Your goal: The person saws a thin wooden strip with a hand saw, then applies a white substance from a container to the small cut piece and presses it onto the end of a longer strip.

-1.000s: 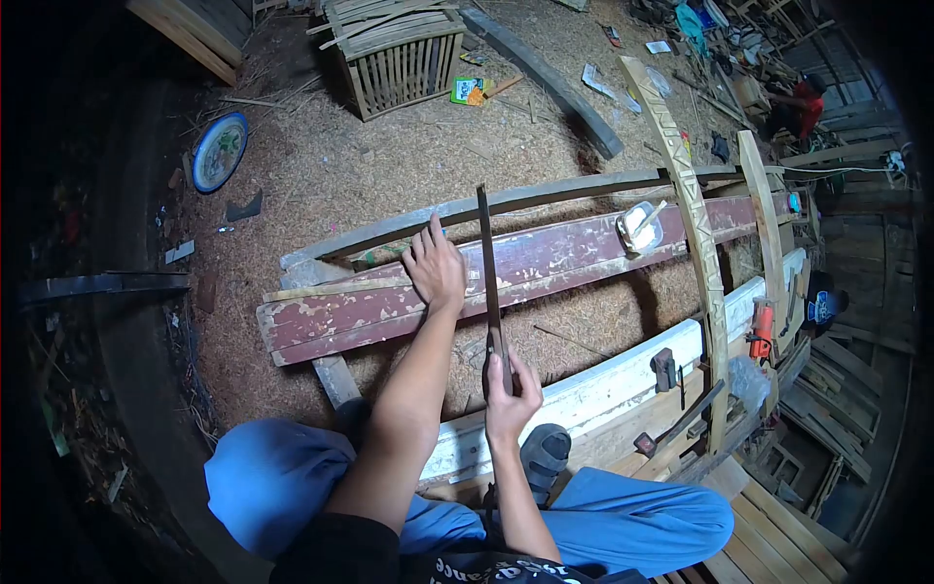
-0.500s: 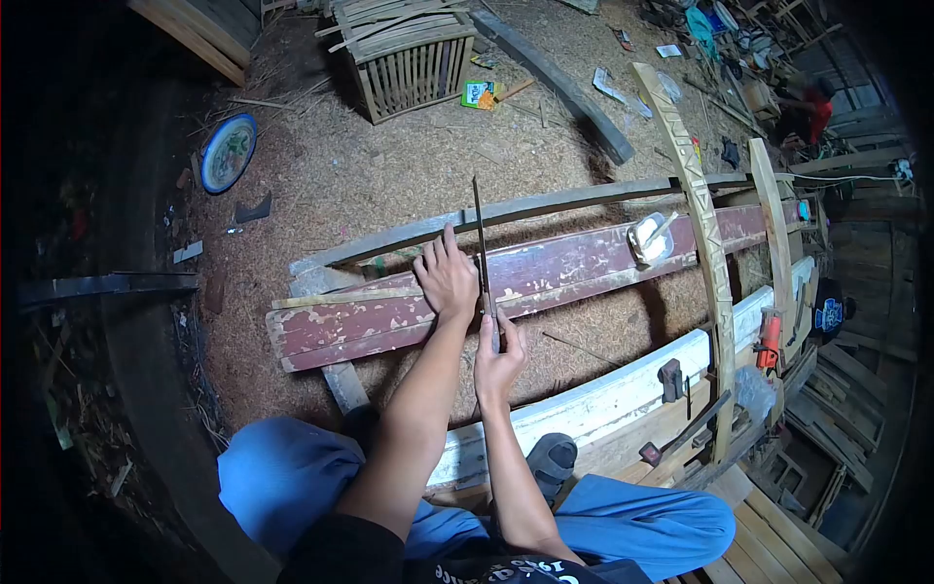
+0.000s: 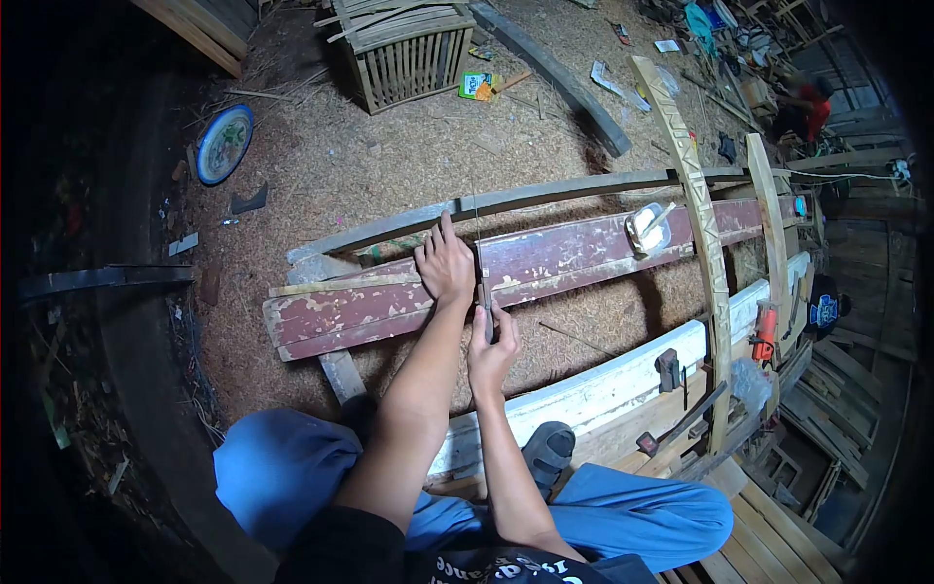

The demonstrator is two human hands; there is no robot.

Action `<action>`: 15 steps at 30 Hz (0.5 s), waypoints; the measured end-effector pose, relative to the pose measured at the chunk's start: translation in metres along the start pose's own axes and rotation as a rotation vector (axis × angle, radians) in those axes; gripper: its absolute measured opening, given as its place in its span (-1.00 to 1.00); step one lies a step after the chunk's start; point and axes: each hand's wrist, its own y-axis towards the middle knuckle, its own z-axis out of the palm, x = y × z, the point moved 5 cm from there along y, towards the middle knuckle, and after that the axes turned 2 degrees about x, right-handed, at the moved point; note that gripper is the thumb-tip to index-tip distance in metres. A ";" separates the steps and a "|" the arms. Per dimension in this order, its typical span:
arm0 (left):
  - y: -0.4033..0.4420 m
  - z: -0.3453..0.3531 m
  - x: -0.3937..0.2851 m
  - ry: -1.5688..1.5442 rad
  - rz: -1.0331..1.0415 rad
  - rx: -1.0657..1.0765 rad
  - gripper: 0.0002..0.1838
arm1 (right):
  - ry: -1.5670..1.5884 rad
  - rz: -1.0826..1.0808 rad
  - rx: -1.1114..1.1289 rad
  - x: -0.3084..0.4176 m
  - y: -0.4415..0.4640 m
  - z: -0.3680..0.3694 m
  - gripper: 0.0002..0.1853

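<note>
My left hand [image 3: 448, 265] lies with its fingers spread on a long maroon board [image 3: 564, 261] with peeling paint, over a thin pale wood strip [image 3: 360, 283]. My right hand [image 3: 493, 352] is wrapped round the handle of a long thin dark blade [image 3: 479, 243], which may be a saw. The blade points away from me, nearly edge-on, across the maroon board just right of my left hand. Beyond the board runs a curved grey beam [image 3: 574, 193]. A tub with white contents [image 3: 650, 230] sits on the board further right.
Two upright curved timbers [image 3: 702, 214] cross the boards at right. Near them lie a white plank [image 3: 623, 375], a red tool [image 3: 765, 331] and a hammer [image 3: 671, 428]. A slatted crate [image 3: 409, 63] and a round tray [image 3: 225, 144] are beyond. Another person [image 3: 808, 107] is far right.
The blade has turned from showing its flat side to nearly edge-on. My right hand has moved forward and slightly left, nearer the board. My left hand stays on the board.
</note>
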 end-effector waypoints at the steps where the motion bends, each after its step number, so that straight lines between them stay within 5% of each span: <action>1: 0.001 -0.002 -0.001 -0.018 -0.012 0.016 -0.43 | 0.052 0.025 0.001 -0.003 -0.003 -0.003 -0.74; 8: 0.005 -0.007 -0.004 -0.058 -0.006 0.067 -0.41 | 0.135 0.389 0.126 -0.059 -0.073 -0.062 -0.76; 15: 0.001 -0.007 -0.004 -0.024 0.012 0.024 -0.44 | 0.186 0.271 -0.025 0.000 -0.018 -0.058 -0.71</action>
